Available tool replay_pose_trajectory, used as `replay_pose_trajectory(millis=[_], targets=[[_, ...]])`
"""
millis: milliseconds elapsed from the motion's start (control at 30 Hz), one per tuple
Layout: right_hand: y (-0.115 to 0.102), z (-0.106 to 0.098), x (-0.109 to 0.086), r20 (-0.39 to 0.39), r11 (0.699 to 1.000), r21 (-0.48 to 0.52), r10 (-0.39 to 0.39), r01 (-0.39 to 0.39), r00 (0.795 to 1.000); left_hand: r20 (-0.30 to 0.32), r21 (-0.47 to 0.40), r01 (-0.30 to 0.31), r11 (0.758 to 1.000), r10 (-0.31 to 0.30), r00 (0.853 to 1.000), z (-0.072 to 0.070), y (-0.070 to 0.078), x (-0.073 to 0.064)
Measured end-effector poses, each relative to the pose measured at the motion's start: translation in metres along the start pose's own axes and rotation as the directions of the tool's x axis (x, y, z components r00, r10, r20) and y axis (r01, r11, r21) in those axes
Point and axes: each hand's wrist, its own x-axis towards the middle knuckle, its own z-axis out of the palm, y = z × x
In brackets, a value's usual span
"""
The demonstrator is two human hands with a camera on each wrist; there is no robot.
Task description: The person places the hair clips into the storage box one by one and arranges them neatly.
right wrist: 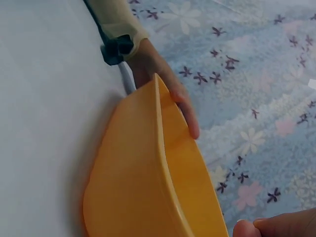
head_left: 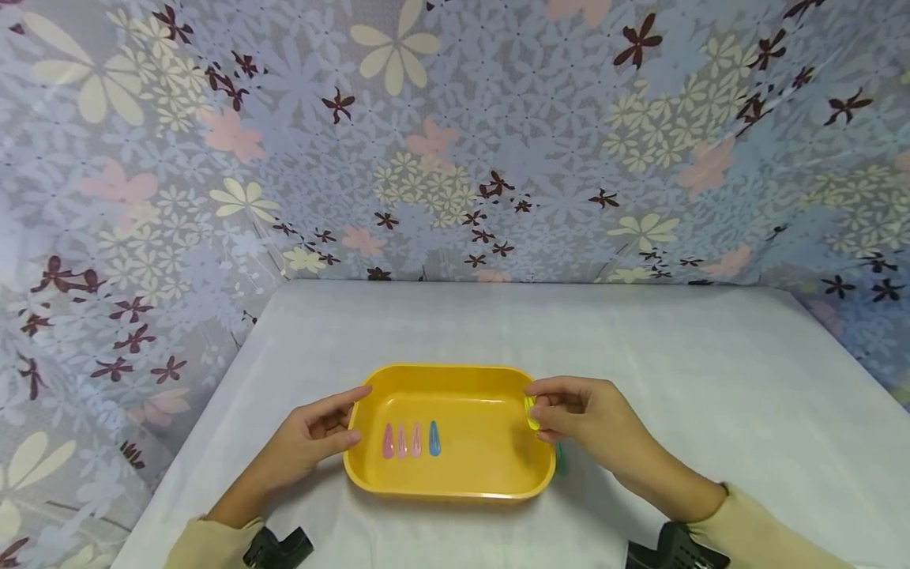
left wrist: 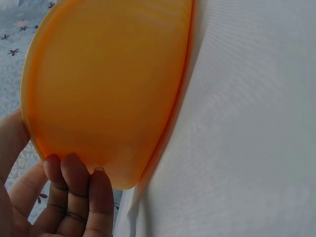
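A yellow tray (head_left: 469,484) lies on the white cloth. My left hand (head_left: 313,431) holds its left end, with thumb and index finger at the rim; in the left wrist view, curled fingers (left wrist: 74,187) touch the outer wall. Inside the tray, several snap hair clips stand in a row: a darker pink clip (head_left: 388,441), two lighter pink clips (head_left: 415,439) and a blue clip (head_left: 434,438). Over the tray's right end, my right hand (head_left: 586,415) pinches a yellow hair clip (head_left: 531,412) between thumb and fingers. The right wrist view shows only its fingertips.
A green item (head_left: 561,458), partly hidden, lies on the cloth just outside the tray's right end. White cloth (head_left: 498,324) covers the tabletop. Flowered fabric (head_left: 455,158) rises behind the table and along its sides.
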Motion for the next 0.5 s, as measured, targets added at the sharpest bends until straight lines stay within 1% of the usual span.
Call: replay_pose_trajectory(millis=[100,300,400,500], targets=[[-0.003,0.007,0.004,0.041,1.0,0.003,-0.03,0.03,0.999,0.0,-0.005,0.0,1.0,0.0,1.0,0.0,0.001,-0.001],[-0.009,0.027,0.014,0.119,0.999,-0.007,-0.046,0.047,0.992,0.005,0.0,-0.018,1.0,0.018,1.0,0.001,0.001,-0.001],[-0.011,0.036,0.02,0.135,0.998,-0.01,-0.061,0.063,0.989,0.01,-0.008,-0.016,1.0,0.017,1.0,0.001,0.001,0.0],[-0.012,0.045,0.026,0.147,0.998,0.005,-0.057,0.057,0.988,0.01,-0.021,-0.009,1.0,0.009,1.0,0.001,0.001,0.0]])
